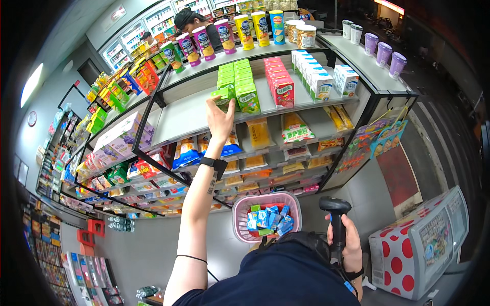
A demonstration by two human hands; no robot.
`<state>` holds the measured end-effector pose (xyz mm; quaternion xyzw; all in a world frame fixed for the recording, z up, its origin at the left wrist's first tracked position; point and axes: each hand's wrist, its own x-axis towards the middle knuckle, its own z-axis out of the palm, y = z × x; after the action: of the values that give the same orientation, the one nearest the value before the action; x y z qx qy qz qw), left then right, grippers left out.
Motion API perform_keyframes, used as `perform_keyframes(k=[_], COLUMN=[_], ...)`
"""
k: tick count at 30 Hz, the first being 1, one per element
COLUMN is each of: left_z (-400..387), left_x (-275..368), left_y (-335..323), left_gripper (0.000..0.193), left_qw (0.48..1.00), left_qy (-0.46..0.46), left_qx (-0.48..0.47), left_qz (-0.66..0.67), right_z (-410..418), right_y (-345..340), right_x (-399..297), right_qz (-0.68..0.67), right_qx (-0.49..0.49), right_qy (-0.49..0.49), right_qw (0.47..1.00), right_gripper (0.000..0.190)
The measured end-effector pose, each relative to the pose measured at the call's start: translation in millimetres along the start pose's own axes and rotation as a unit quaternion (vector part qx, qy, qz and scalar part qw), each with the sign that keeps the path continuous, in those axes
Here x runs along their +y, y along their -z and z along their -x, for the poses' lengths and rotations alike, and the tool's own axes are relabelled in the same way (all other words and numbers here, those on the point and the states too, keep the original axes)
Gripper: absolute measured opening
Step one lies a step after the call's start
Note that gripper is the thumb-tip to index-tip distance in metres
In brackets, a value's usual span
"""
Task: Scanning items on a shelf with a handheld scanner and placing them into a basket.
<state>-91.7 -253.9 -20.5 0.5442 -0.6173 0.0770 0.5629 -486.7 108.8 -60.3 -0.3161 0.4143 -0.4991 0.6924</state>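
My left hand (220,120) reaches up to the top shelf, with thumb and fingers around a green drink carton (221,95) at the front of its row. Right beside it stands another row of green cartons (248,98). My right hand (352,237) grips the handle of a black handheld barcode scanner (336,208), its head upward. Farther right along the same shelf are red-pink cartons (284,93) and white-and-blue milk cartons (320,88). Below, a pink plastic basket (239,227) on the floor holds blue packs and a few green ones.
Chip canisters (245,32) line the ledge above the shelf (180,118). Packaged bread (260,132) fills lower tiers. A spotted chest freezer (398,260) stands at right; red stools (85,238) are at left. A person in a black cap (185,19) is behind the shelving.
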Motion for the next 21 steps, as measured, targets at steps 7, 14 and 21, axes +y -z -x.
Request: perform_keyframes(k=[7,14,21], left_z=[5.6,69.5,186.7], left_x=[-11.9,36.0,93.8], left_y=[39.1,133.7,161.2], left_gripper=[0.054,0.046,0.073], left_qw=[0.966,0.689,0.376], left_qy=[0.163,0.323,0.501], left_qx=[0.072,-0.04,0.061], left_qz=[0.186,0.648,0.777], right_z=[-17.6,-42.8,-64.9], right_y=[2.0,-17.8,-76.6], right_x=[-5.3,-13.5,-21.3], right_qz=[0.037,0.036,0.069], right_qx=[-0.063,-0.143,-0.297], right_qy=[-0.006,-0.02,-0.068], right_qw=[0.997,0.989,0.95], right_gripper=[0.06,0.059,0.056])
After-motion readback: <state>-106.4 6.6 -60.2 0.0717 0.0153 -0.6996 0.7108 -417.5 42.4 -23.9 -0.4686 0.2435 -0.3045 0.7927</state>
